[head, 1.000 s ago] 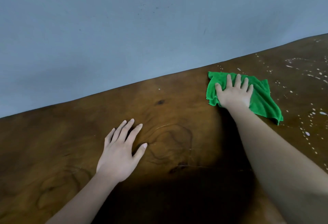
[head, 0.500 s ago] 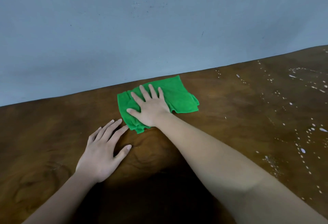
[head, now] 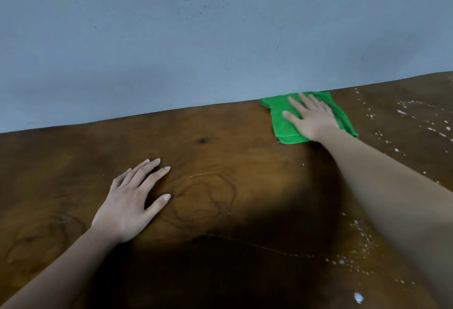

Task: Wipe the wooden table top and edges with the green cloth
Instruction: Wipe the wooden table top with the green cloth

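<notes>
Pressing down with a flat, open palm, the right hand (head: 311, 119) pins the green cloth (head: 284, 128) against the wooden table (head: 220, 161) in the upper right of the frame; the fingers are spread and laid over the fabric, not curled around it, so nothing is gripped, only held under pressure. The cloth sits at the far edge of the table top, its upper border touching the line where the wood meets the blue-grey wall (head: 196, 39). It looks soft, thin and light, folded into a rough square with layered edges showing at its lower left corner, so it will likely bunch or unfold if pushed from one corner; a broad palm over its middle seems the surest hold. The left hand (head: 132, 201) lies open and flat on bare wood in the lower left centre, holding nothing, apparently bracing the body. Open room stretches leftward along the far edge, with nothing standing on the table. To the right and lower right, white specks (head: 402, 112) are scattered over the wood, seemingly still to be wiped. The wall blocks any push beyond the far edge. The table's near and side edges are out of view.
</notes>
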